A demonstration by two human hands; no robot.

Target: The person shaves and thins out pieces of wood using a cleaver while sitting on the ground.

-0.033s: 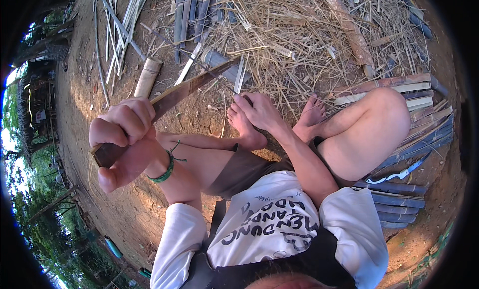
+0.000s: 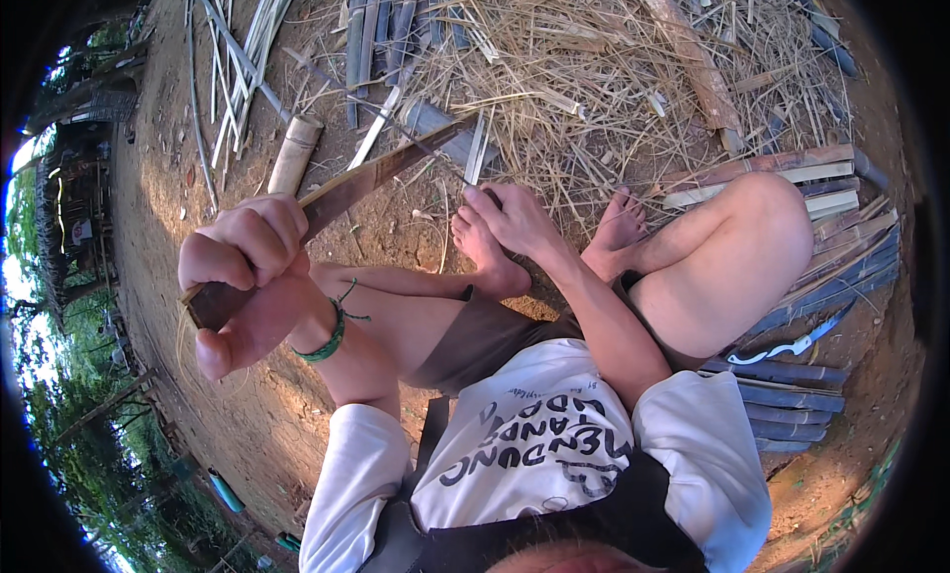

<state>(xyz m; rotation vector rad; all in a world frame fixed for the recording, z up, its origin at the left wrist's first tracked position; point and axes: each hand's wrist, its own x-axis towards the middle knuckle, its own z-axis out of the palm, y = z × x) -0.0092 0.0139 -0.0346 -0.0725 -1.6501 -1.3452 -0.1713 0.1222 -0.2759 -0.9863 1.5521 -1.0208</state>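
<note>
My left hand [image 2: 247, 276], with a green cord bracelet on its wrist, is closed around the near end of a long split bamboo strip [image 2: 346, 192]. The strip slants away to the upper right. My right hand [image 2: 510, 220] rests by my foot, its fingers wrapped round the dark handle of a long thin-bladed knife [image 2: 401, 131]. That blade points to the upper left and crosses the bamboo strip near its far end. From this view I cannot tell how deeply, if at all, the edge sits in the bamboo.
A cut bamboo section [image 2: 296, 155] lies beyond my left hand. Pale thin strips [image 2: 237, 73] are piled at the far left. Shavings [image 2: 564, 73] cover the ground ahead. At my right are split bamboo pieces [image 2: 792, 400] and a white-handled curved tool [image 2: 792, 347].
</note>
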